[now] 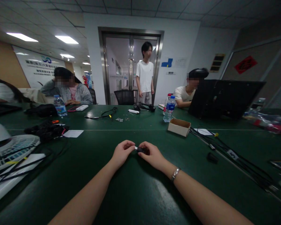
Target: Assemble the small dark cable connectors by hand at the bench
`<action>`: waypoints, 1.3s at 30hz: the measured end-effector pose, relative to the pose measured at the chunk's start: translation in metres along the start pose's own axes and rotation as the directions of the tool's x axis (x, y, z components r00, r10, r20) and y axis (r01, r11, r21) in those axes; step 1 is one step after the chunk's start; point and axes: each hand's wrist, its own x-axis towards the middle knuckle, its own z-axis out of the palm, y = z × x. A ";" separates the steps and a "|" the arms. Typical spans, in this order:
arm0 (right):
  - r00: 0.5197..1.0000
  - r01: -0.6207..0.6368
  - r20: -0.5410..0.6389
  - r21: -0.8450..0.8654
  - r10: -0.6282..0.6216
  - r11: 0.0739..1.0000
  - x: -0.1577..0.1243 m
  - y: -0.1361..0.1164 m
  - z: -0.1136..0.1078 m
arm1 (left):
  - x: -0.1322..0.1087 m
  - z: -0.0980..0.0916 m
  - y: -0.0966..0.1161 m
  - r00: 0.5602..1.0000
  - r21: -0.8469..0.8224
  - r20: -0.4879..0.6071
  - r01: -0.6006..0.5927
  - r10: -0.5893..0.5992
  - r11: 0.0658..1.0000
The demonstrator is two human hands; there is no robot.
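At lower centre of the frame, the left hand (122, 152) pinches one end of a small dark part (140, 150) with a silver tip, fingers curled shut on it. The right hand (151, 155) grips the other end, so the part hangs between both just above the green worktop (135, 193), steadied for close work. A cardboard box (179, 127) sits beyond, right of centre.

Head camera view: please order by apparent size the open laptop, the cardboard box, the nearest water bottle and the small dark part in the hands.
1. Laptop.
2. Cardboard box and water bottle: look alike, unranked.
3. Small dark part, pinched between left hand and right hand, smallest though nearest.
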 end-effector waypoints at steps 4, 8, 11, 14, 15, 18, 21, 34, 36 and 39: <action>1.000 -0.007 -0.006 -0.003 0.007 1.000 0.000 -0.001 0.000 | -0.001 -0.001 0.003 1.000 0.039 -0.020 0.002 -0.001 0.999; 1.000 0.006 -0.015 -0.012 -0.006 1.000 0.000 0.001 0.000 | -0.001 -0.001 0.003 1.000 0.055 -0.014 0.018 -0.017 0.998; 1.000 0.013 -0.008 -0.015 -0.013 1.000 0.000 0.003 0.000 | -0.001 -0.001 0.002 1.000 0.046 0.000 0.015 -0.015 0.999; 1.000 0.016 -0.006 -0.012 -0.016 1.000 0.000 0.003 0.000 | -0.002 -0.001 0.004 1.000 0.043 0.000 0.010 -0.010 0.999; 1.000 0.015 -0.007 -0.008 -0.015 1.000 0.000 0.004 0.000 | -0.002 -0.001 0.005 1.000 0.037 0.000 0.010 -0.010 0.999; 1.000 0.007 -0.003 0.001 -0.007 1.000 0.000 0.005 -0.001 | -0.003 0.000 0.009 1.000 -0.004 0.007 0.002 -0.002 1.000; 1.000 0.003 0.002 0.005 -0.003 1.000 0.000 0.005 -0.001 | -0.004 0.000 0.010 1.000 -0.069 0.031 -0.003 0.005 0.998; 1.000 0.004 0.005 0.016 -0.004 1.000 0.000 0.002 -0.001 | -0.006 -0.001 0.013 1.000 -0.111 0.003 0.002 -0.002 0.994; 1.000 0.003 0.007 0.024 -0.003 1.000 0.000 0.003 -0.001 | -0.005 -0.001 0.012 1.000 -0.123 -0.009 0.003 -0.004 0.992; 1.000 0.004 0.006 0.029 -0.005 1.000 0.000 0.004 -0.001 | -0.004 -0.001 0.009 0.999 -0.166 -0.023 0.022 -0.027 0.986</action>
